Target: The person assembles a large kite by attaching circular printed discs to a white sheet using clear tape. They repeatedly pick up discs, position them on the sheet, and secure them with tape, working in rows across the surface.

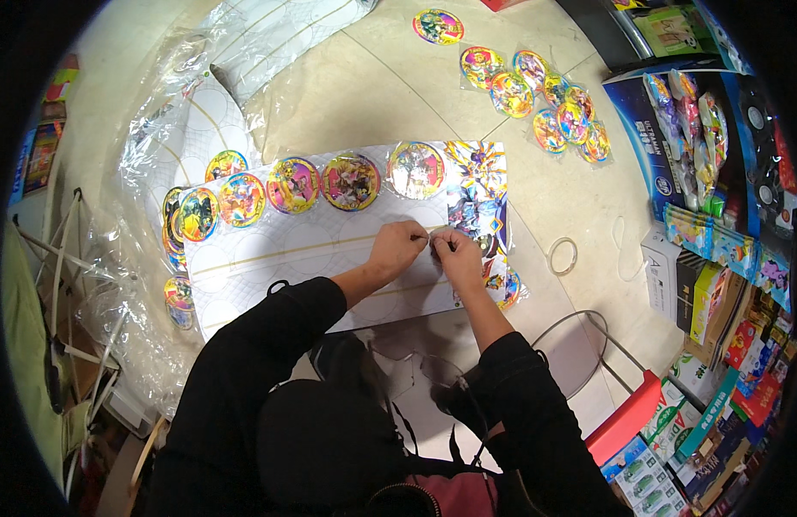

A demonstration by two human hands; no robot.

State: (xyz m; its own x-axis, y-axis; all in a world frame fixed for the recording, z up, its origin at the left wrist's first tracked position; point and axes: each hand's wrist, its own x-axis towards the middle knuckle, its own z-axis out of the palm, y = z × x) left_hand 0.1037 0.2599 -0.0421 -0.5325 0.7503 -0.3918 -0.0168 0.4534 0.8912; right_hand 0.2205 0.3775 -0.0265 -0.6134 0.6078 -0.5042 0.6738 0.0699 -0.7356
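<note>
A white display card (329,246) with printed circles and gold lines lies on the floor before me. Colourful round picture cards (351,182) form a row along its far edge, and a printed picture panel (478,185) covers its right end. Over the right part of the card, my left hand (400,247) and my right hand (458,258) meet fingertip to fingertip. Both are closed in a pinch. Whatever is between the fingers is too small and too hidden to name.
Loose round cards in clear sleeves (512,93) are scattered at the far right. A pale ring like a tape roll (562,256) lies right of the card. Crumpled clear plastic (127,293) spreads along the left. Boxes (661,271) and hanging packets line the right side, near a red-edged stool (624,418).
</note>
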